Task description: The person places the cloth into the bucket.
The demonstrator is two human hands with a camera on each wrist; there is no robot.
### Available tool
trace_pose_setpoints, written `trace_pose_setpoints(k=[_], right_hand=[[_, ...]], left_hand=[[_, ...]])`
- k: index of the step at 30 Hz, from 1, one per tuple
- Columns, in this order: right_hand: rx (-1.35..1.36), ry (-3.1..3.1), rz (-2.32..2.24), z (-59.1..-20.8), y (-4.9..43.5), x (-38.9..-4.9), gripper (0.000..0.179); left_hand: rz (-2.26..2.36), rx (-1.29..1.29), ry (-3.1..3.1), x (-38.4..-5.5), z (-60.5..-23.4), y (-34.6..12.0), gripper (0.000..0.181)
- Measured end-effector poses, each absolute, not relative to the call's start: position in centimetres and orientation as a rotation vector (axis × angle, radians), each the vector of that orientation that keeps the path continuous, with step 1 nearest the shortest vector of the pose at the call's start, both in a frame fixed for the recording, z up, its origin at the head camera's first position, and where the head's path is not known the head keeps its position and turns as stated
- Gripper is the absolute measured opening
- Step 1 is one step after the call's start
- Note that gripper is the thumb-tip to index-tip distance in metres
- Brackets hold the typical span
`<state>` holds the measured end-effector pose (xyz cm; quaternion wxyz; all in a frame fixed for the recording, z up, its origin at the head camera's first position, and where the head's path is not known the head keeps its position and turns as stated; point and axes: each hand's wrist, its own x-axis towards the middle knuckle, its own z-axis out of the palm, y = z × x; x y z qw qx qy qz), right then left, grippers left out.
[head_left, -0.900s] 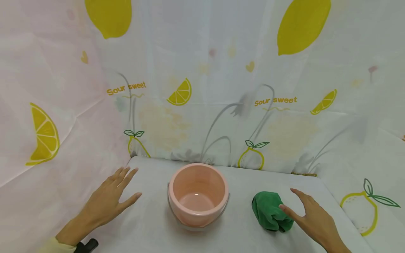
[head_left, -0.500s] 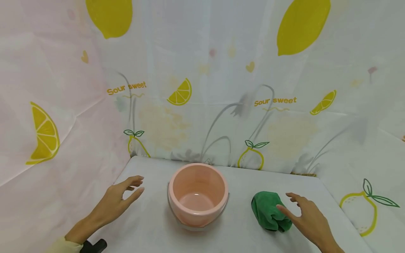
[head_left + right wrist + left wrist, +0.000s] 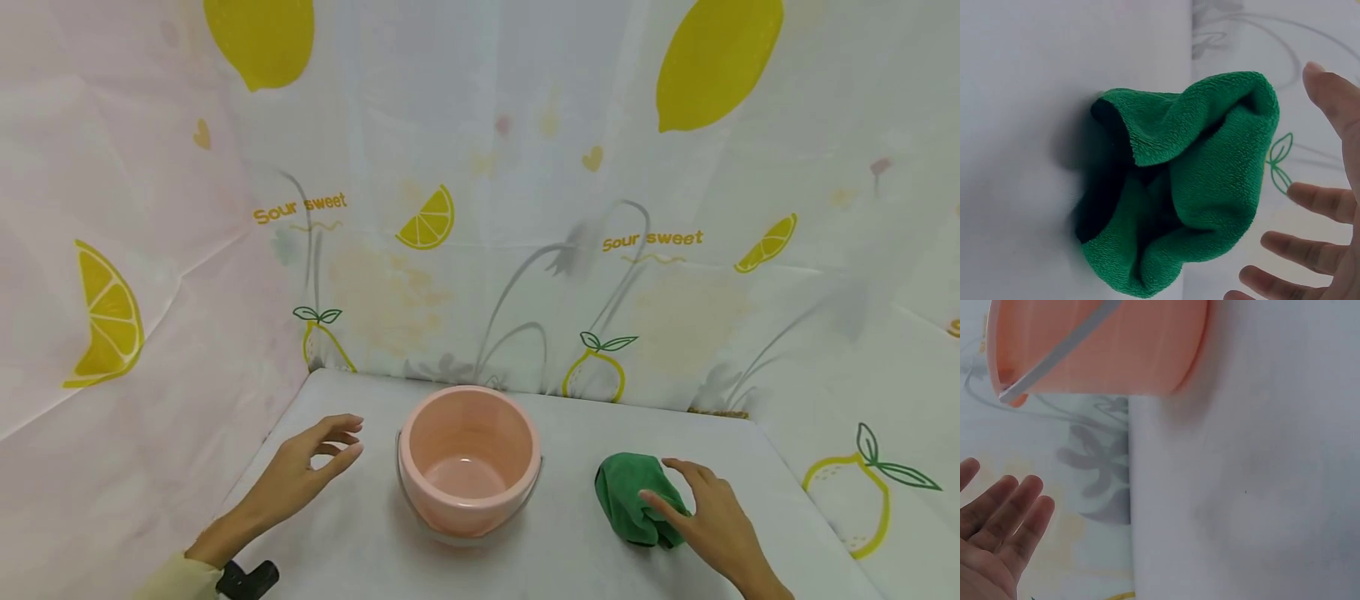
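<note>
A pink bucket (image 3: 468, 518) stands upright on the white desk (image 3: 348, 550), its round mouth tipped into sight from above so that the inner base shows. Its pale handle (image 3: 1063, 353) hangs down around the outside of the wall, on the side facing the person.

To the right of the bucket, well apart from it, a green cloth (image 3: 633, 500) lies bunched up on the desk. In the right wrist view its fabric looks plush and folded over itself, with dark edging along the part nearest the desk.

The right hand (image 3: 712, 521) is farther to the right of the bucket than the cloth, just beside that cloth. Its grip is spread wide, thumb well away from the fingers, and has hold of nothing; in the right wrist view thumb and fingertips are apart from the fabric.

The left hand (image 3: 296, 471) hovers to the left of the bucket, near its wall but not touching. Its grip is loosely curved, with a gap between thumb and fingertips, and it too holds nothing. Farther left of the bucket and closer to the person come a pale yellow sleeve (image 3: 180, 577) and a black device (image 3: 249, 581) by the wrist.

Behind the bucket hangs a white backdrop (image 3: 480, 317) printed with lemons, slices and the words "Sour sweet".
</note>
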<state>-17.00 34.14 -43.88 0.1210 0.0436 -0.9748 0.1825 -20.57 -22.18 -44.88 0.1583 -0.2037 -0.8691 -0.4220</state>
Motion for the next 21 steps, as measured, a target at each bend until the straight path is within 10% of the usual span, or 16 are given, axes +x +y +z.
trace_pose_setpoints(k=[21], right_hand=[[0.038,-3.02,0.646,-45.9,33.6,-18.0,0.089]], left_hand=[[-1.398,-0.721,-2.504,-22.0,-45.1,-18.6,0.048]])
